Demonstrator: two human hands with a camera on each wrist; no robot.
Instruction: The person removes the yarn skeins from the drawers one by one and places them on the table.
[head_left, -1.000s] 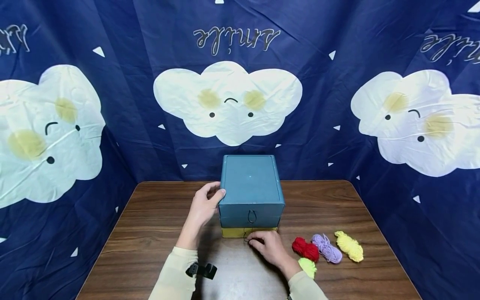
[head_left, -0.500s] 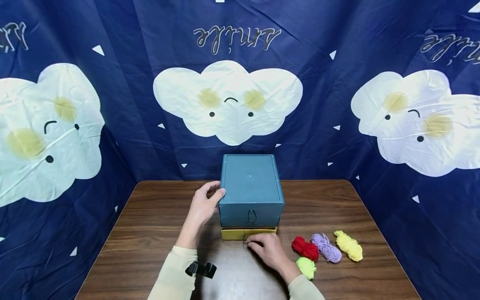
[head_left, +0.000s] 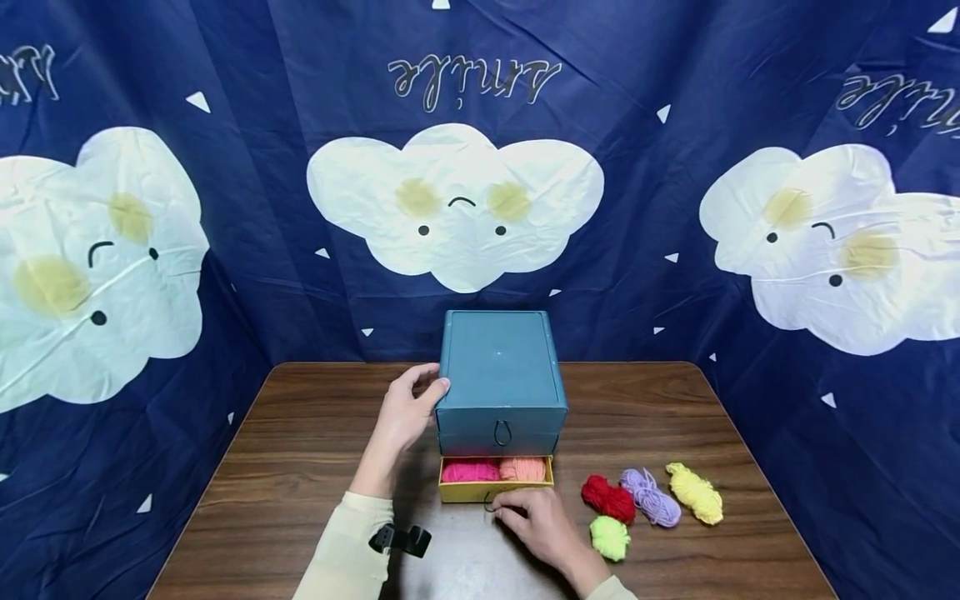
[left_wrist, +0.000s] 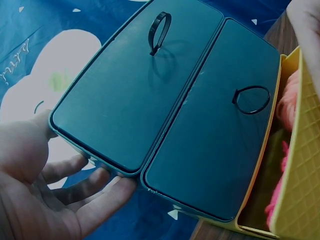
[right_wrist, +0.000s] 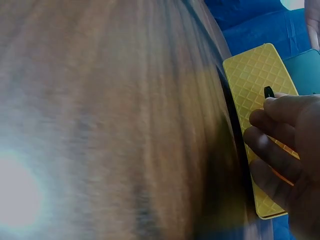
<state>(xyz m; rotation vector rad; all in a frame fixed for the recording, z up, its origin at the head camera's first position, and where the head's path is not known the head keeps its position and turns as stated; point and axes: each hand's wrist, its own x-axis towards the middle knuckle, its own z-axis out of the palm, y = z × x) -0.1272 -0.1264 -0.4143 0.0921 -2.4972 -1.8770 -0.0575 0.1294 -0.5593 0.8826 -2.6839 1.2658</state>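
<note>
A teal drawer box [head_left: 501, 379] stands at the middle of the wooden table [head_left: 300, 467]. My left hand [head_left: 406, 412] grips its left side, thumb on the top edge, fingers [left_wrist: 95, 200] wrapped round the corner. The yellow bottom drawer [head_left: 497, 482] is pulled partly out, with pink yarn [head_left: 469, 472] and orange yarn [head_left: 523, 469] inside. My right hand [head_left: 536, 515] pinches the black loop pull [right_wrist: 268, 92] on the yellow drawer front [right_wrist: 257, 100]. The teal upper drawer with its own loop pull [head_left: 502, 432] stays closed.
Loose yarn bundles lie to the right of the drawer: red [head_left: 608, 498], purple [head_left: 651, 497], yellow [head_left: 695, 492] and lime green [head_left: 610, 537]. A dark blue cloud-print curtain [head_left: 675, 208] encloses the table on three sides. A black wrist strap [head_left: 397, 540] shows on my left forearm.
My right hand has drawn the yellow bottom drawer out toward me, uncovering the pink and orange yarn inside. The left hand has stayed on the box's side.
</note>
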